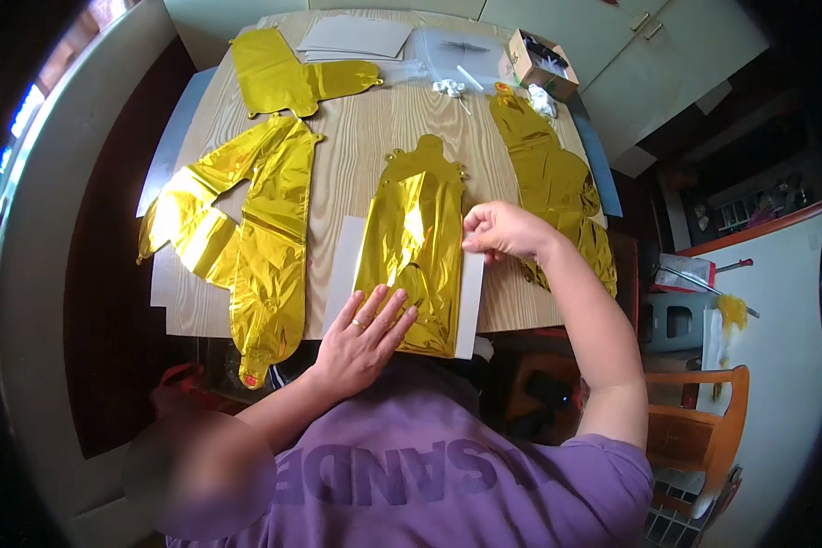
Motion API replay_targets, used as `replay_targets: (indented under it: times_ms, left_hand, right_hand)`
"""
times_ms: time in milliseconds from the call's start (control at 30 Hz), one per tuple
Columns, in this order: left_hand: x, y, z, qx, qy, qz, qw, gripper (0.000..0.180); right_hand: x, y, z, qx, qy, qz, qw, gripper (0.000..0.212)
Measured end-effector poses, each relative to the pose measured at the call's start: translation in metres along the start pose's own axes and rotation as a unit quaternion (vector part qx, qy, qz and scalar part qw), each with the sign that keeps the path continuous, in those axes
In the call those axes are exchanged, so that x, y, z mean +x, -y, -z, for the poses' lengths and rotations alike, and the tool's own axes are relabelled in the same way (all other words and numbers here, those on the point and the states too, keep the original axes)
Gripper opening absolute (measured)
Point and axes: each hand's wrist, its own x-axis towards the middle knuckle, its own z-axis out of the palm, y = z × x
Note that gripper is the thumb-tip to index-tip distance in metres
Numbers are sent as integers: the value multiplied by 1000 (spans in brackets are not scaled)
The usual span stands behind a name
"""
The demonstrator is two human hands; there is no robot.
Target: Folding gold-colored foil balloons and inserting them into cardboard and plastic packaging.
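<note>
Resting left hand (361, 338), fingers wide, on gold foil balloon (416, 237) over pale board (470, 306) at near edge of table (347, 173); holding right hand (507, 230), fingertips narrowed, at balloon's right edge; cannot tell if pinching it.

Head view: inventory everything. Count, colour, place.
Table: one, wooden, centre
Folded foil: one, gold, on board
Other foil pieces: three, gold, two left, one right
Board: one, grey, under folded foil
Sheets: several, grey, far edge
Bags: uncounted, clear, beside sheets
Tube: one, white, by bags
Clumps: two, white, far side
Carton: one, brown, far right, dark items inside
Cabinets: several, pale, beyond table
Chair: one, brown, lower right
Shirt: one, purple, bottom
Left grip: one, bare hand, flat on folded foil
Right grip: one, bare hand, by foil's right edge
</note>
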Motion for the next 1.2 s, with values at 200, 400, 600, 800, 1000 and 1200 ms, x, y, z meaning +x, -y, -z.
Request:
replay_targets:
  times_ms: [200,400,600,800,1000,1200]
  left_hand:
    - [3,-4,5,-61,-96,37,993,41]
    - [20,0,32,-125,-182,124,967,44]
    - [34,-14,20,-32,-83,37,995,42]
    - [21,-4,38,-212,61,13,975,82]
    - [39,32,37,-138,24,10,990,81]
    - [24,34,15,-47,71,32,996,87]
  right_hand:
    - [31,-43,97,-70,-362,136,919,21]
    - [4,-44,99,-107,-333,80,934,24]
    - [-10,-20,-16,-171,-192,144,956,29]
    - [-60,-7,-49,-334,-378,176,846,37]
    - [-80,-29,-132,-416,-316,251,815,70]
    - [-61,-64,-132,-493,-241,226,805,80]
